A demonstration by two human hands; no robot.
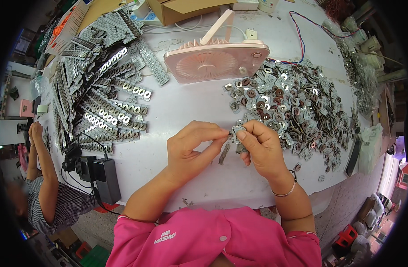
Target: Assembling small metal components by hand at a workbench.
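In front of my chest, my right hand [264,147] pinches a small grey metal-looking piece [237,130] between thumb and fingers. From the other side comes my left hand [190,147], its thumb and index finger closed together at that piece's left edge. Whether the left fingertips hold a bit of their own is too small to tell. On the table just below the fingertips lies a narrow grey scrap [224,154]. A big pile of similar small pieces with round centres [297,104] spreads beyond and right of my right hand. Stacked strips with rows of round discs [110,116] fill the left side.
A pink fan [213,62] stands beyond my hands, with a cardboard box [186,10] behind it. At the near left sits a black box with cables [106,180]. A white basket [69,26] is at the far left. Another person's hands [35,131] show at the left edge.
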